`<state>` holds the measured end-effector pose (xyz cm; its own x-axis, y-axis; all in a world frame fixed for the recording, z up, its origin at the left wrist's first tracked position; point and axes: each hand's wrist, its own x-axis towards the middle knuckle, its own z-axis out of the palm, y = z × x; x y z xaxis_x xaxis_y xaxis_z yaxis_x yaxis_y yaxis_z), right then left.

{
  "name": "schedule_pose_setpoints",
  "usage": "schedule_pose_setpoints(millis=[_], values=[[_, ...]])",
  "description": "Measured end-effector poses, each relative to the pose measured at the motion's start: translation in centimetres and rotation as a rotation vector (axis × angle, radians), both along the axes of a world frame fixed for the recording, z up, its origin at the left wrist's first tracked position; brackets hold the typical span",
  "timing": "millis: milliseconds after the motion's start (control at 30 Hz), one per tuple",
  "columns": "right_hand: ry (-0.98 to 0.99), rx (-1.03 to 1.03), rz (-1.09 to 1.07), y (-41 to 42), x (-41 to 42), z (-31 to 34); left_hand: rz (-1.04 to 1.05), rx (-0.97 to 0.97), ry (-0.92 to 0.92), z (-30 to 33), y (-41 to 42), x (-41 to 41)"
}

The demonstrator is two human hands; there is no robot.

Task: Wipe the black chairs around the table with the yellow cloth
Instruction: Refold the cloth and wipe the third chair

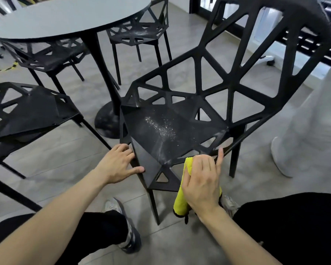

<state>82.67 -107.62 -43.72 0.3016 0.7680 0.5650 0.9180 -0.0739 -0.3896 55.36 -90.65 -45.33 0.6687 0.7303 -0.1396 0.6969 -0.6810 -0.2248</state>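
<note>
A black lattice chair stands right in front of me, its seat speckled with white dust. My right hand grips the yellow cloth at the seat's front right edge, index finger stretched up; the cloth hangs down below the seat. My left hand rests with spread fingers on the seat's front left edge. Another black chair stands at the left. Two more black chairs sit beyond the round grey table.
The table's black pedestal base stands just left of the near chair. A person in white trousers and a white shoe stands at the right. My own knees and shoes fill the bottom. Grey tiled floor lies all around.
</note>
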Motion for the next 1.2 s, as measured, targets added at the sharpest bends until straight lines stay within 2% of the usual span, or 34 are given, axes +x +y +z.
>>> schedule_pose_setpoints(millis=[100, 400, 500, 567, 633, 933, 1200], values=[[-0.052, 0.024, 0.048, 1.6, 2.1, 0.1, 0.071, 0.013, -0.123, -1.2, -0.4, 0.8], [-0.010, -0.005, 0.142, 5.6, 12.6, 0.5, 0.434, 0.102, -0.262, -1.6, -7.1, 9.9], [0.098, -0.013, 0.005, 3.6, 13.2, 0.3, 0.463, 0.167, -0.303, -1.7, -10.4, 11.5], [0.256, -0.013, -0.096, 1.7, 12.5, 0.2, 0.462, 0.168, -0.305, -1.6, -12.4, 11.9], [0.308, -0.004, -0.084, 0.5, 12.1, 0.2, 0.435, 0.159, -0.311, -1.6, -14.0, 11.5], [0.259, -0.089, 0.056, 1.8, 15.2, 1.7, 0.292, -0.036, -0.238, 0.7, -18.6, 12.0], [0.242, -0.132, 0.158, 1.3, 14.2, 2.6, 0.069, -0.131, 0.005, 3.9, -22.9, 11.0]])
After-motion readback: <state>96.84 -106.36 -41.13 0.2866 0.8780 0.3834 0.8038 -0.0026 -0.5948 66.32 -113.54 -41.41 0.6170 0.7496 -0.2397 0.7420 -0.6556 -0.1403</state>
